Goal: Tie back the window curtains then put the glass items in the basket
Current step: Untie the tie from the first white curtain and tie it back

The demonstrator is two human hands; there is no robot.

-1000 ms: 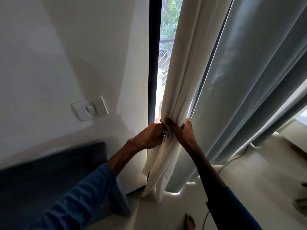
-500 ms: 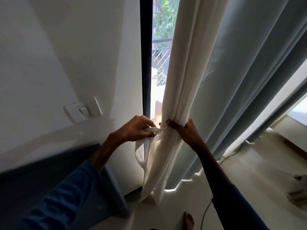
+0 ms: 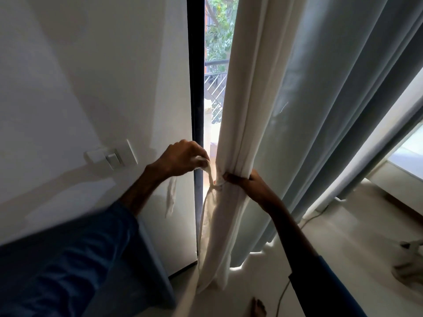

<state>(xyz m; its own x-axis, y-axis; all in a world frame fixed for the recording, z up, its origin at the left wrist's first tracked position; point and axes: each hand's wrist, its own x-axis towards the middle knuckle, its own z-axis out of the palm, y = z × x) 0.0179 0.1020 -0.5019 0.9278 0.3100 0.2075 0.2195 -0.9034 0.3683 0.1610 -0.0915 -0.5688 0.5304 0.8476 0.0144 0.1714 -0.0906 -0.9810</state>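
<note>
Hands at a window curtain, mid-knot: the left hand [image 3: 183, 159] pinches a thin white tie [image 3: 208, 171] in curled fingers and holds it out up and to the left, in front of the dark window frame [image 3: 195, 88]. The tie's loose end trails down below the wrist. The right hand [image 3: 249, 186] is wrapped around the gathered white curtain [image 3: 242, 110], thumb in front, clamping the folds just beside the knot [image 3: 217, 183]. The curtain hangs as one long bundle from the top of the view to the floor [image 3: 343, 248], its long axis near upright. The tie slants from the knot to the left hand, so the strip lies left of the right hand's hold and slightly above it. The left hand is nearer the free end, and a tightening pull would likely run leftward, away from the bundle, with the right hand as anchor. A grey curtain [image 3: 332, 110] hangs untied to the right. A light switch [image 3: 112, 156] sits on the wall [image 3: 91, 76] at left. No glass items or basket are in view, so that part of the task appears not yet begun.
</note>
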